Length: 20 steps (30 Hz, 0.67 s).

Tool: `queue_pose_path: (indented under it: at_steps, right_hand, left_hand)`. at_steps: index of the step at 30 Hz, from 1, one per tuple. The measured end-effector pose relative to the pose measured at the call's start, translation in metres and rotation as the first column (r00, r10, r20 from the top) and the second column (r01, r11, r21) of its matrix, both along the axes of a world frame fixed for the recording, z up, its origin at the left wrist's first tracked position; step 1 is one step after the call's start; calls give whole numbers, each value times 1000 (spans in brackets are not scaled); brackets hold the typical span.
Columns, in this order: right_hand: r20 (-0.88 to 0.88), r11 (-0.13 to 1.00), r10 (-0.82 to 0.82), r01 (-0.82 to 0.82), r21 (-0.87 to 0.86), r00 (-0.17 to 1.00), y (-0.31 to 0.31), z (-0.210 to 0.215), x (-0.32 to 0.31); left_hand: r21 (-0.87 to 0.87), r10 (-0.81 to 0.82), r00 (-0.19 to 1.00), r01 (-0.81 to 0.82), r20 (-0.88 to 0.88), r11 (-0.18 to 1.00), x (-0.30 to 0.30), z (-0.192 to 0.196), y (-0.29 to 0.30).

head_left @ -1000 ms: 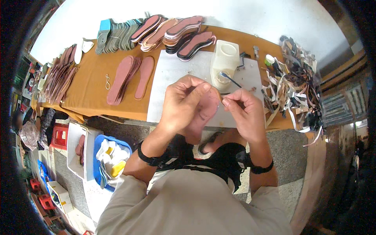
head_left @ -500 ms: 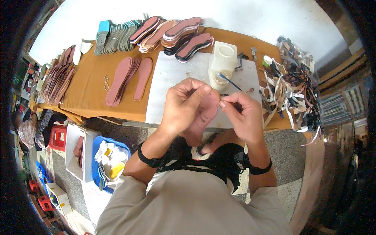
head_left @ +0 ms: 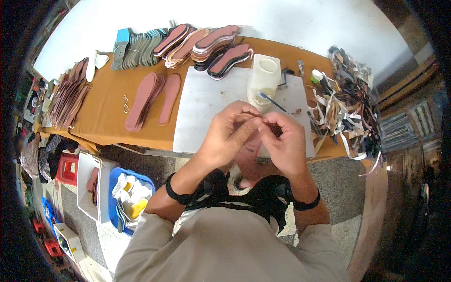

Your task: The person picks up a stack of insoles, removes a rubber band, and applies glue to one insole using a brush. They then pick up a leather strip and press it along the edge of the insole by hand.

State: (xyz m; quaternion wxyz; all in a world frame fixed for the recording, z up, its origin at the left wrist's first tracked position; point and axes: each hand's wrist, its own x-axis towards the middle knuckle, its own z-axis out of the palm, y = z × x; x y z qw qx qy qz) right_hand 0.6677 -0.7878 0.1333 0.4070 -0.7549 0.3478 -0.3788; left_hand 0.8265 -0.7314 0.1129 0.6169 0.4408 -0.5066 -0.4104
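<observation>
A pink insole [head_left: 250, 151] hangs between my hands over the table's front edge, its forefoot mostly hidden behind my fingers. My left hand [head_left: 230, 136] is closed on its upper end, thumb on the near face. My right hand [head_left: 285, 143] pinches at the upper edge, its thumb and fingertips meeting the left thumb; any small piece between them is hidden. Just beyond my hands stands a cream plastic container [head_left: 264, 77] with an opening in its lower part. A brush with a dark blue handle [head_left: 274, 102] rests across that opening.
A white sheet [head_left: 197, 108] covers part of the brown-topped table [head_left: 105, 103]. Pink insoles [head_left: 143, 101] and scissors [head_left: 125, 104] lie left; stacked insoles [head_left: 216, 40] line the back. Strap scraps [head_left: 350, 105] heap up right. A blue basket [head_left: 117, 176] stands on the floor, lower left.
My right hand has moved left and up against my left thumb. The insole's upper part has tipped, so less of its face shows. The view has shifted slightly.
</observation>
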Motion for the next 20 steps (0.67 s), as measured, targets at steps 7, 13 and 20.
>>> queue_pose_path:
  at_steps: [7,13,20]
  right_hand:
    - [40,1000,3,-3,9,999,-6,-2,-2]
    - [-74,997,64,-61,40,995,-24,2,-20]
    - [-43,976,162,-153,155,986,-24,-13,-28]
  left_hand:
    - [40,15,998,-17,57,999,2,-2,-4]
    - [124,97,995,-95,-12,988,11,-3,-5]
    - [150,81,997,-81,6,985,14,-9,-3]
